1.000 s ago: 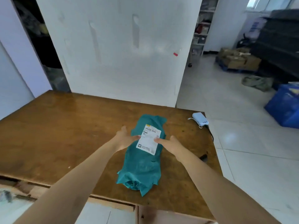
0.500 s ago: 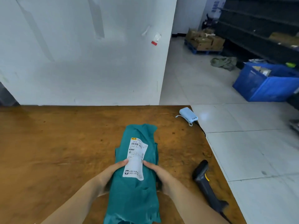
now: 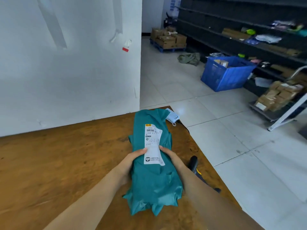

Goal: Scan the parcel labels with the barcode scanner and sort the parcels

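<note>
Teal parcel [image 3: 154,180], white label [image 3: 152,145] facing up, sits toward the 3 o'clock edge of the brown tabletop [image 3: 58,163], left hand [image 3: 131,163] gripping its 9 o'clock side, right hand [image 3: 171,156] gripping its 3 o'clock side, barcode scanner [image 3: 193,161] lying just beyond at 3 o'clock.

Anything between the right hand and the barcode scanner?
Nothing visible. The barcode scanner lies on the table just right of the right hand, partly hidden behind that forearm. That hand grips the teal parcel, so it must let go first.

scanner [image 3: 196,166] right of parcel [image 3: 154,178]
</note>
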Demonstrator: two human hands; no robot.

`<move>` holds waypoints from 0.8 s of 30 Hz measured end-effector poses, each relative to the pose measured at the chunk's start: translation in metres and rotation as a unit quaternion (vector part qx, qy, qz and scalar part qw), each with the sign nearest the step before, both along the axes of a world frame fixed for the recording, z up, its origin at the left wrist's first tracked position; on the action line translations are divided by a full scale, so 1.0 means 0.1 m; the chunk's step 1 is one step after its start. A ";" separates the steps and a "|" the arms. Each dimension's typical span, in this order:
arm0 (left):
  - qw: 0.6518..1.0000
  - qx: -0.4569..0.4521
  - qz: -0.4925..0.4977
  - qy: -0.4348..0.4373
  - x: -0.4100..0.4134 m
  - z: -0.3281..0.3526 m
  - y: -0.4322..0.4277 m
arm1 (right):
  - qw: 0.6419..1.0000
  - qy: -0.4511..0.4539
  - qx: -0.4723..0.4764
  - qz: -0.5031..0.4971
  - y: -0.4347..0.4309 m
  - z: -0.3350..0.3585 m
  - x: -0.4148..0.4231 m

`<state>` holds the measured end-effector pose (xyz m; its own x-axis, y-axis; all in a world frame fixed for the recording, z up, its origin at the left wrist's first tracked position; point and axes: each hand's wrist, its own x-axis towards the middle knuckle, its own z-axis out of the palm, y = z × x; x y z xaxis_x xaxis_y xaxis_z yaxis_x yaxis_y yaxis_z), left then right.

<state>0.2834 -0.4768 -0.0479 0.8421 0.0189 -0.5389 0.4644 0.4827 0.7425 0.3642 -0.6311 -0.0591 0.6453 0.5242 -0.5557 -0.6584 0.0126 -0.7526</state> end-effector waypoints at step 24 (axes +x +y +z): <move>0.904 0.052 -0.258 -0.337 2.99 2.46 -5.42 | 0.915 -0.313 0.061 -0.247 -5.60 2.55 2.04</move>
<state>0.5819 -1.0185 0.1982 0.8899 -0.4487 0.0825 0.0326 0.2429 0.9695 0.5681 -1.1914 0.1954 0.9921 0.1162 0.0472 0.0101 0.3006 -0.9537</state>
